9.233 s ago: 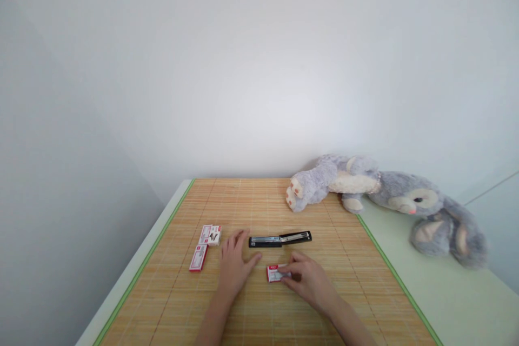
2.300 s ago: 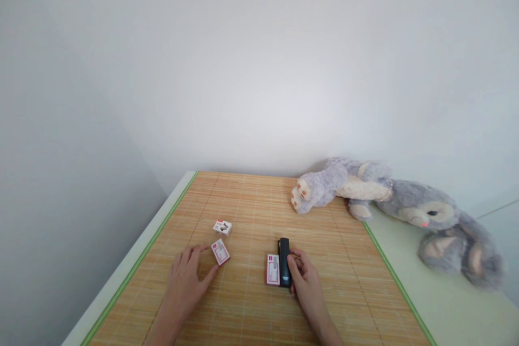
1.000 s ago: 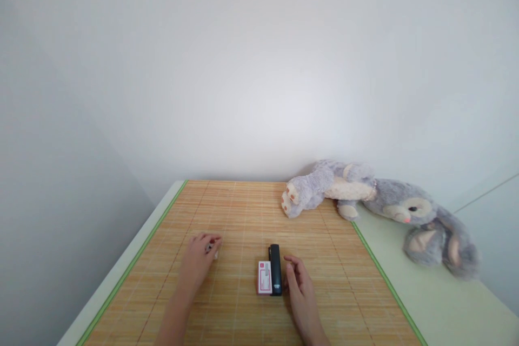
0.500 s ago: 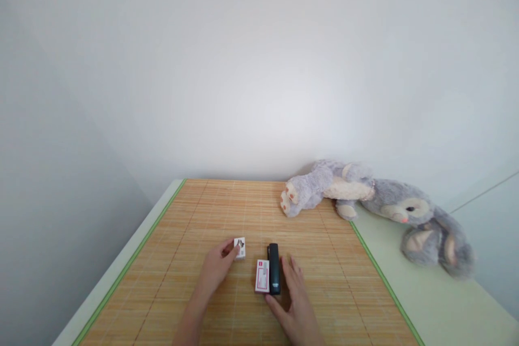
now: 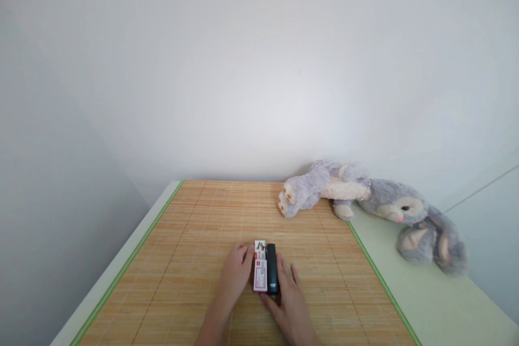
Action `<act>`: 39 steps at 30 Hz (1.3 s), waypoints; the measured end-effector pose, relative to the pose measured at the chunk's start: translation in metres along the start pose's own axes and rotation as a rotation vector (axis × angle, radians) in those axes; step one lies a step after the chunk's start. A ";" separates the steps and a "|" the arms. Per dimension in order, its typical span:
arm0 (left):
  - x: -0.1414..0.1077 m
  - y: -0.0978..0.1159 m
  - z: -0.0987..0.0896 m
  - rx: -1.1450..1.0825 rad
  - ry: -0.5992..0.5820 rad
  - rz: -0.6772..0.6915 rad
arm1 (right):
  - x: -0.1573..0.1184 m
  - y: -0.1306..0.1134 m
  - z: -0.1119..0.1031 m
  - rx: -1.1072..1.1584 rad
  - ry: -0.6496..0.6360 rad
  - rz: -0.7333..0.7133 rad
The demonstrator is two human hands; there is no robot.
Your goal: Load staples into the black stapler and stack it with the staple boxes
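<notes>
1. stapler (image 5: 272, 268) lies in the lower middle of the frame, black, lengthwise on the bamboo mat (image 5: 214, 216), its marked end toward me.
2. just left of it sit two boxes end to end: the picture box (image 5: 260, 247) farther up the frame, the label box (image 5: 260, 275) nearer the bottom edge. they look flush with the stapler, or nearly so; i can't tell if there is a thin gap.
3. my left hand (image 5: 236, 270) is at the left side of the boxes, fingers bent, tips at the picture box's edge; whether they pinch it or only push, i can't tell.
4. my right hand (image 5: 292, 303) is loosely spread round the stapler's lower right corner, fingers along its side, thumb by the near end, gripping nothing that i can see.
5. to do this well, i'd press lightly and evenly from both sides; a hard shove could, i think, skew the boxes.
6. i'd use the thumb as a stop and the stapler's straight side as a ruler.
7. the mat looks ridged, so i'd slide slowly in case a corner snags.
8. the toy rabbit (image 5: 344, 188), right of the frame, is well apart from my fingers.
</notes>
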State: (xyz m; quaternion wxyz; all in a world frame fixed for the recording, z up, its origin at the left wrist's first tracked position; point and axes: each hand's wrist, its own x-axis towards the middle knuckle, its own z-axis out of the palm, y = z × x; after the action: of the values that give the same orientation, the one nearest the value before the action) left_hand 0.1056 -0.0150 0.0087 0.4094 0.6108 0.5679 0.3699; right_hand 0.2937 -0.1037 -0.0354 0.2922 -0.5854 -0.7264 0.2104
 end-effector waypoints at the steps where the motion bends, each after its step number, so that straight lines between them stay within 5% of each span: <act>1: -0.004 -0.001 0.004 -0.005 0.040 -0.010 | 0.000 0.000 0.000 0.001 0.000 -0.002; 8: -0.034 -0.014 0.058 -0.090 0.077 -0.064 | 0.002 -0.006 -0.001 0.076 0.021 0.008; 16: -0.037 -0.013 0.081 -0.124 0.040 -0.069 | -0.001 0.007 -0.015 0.057 -0.047 -0.043; 19: -0.032 0.000 0.107 -0.153 0.001 -0.076 | -0.004 0.026 -0.037 0.050 -0.064 -0.028; 27: -0.017 0.058 0.223 -0.193 -0.161 -0.072 | -0.022 0.091 -0.138 0.117 -0.004 0.067; 30: -0.015 0.074 0.250 -0.177 -0.210 -0.067 | -0.029 0.104 -0.163 0.177 0.026 0.082; 34: -0.013 0.074 0.243 -0.104 -0.275 -0.016 | -0.033 0.116 -0.170 0.135 0.025 0.121; 39: -0.014 0.058 0.182 0.070 -0.327 0.227 | -0.036 0.128 -0.162 0.095 0.022 0.128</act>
State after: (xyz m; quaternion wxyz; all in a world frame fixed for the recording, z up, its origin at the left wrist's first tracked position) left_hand 0.2943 -0.0448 -0.0087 0.4301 0.7367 0.4339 0.2897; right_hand 0.5008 -0.1160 -0.0044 0.3135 -0.6184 -0.6734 0.2566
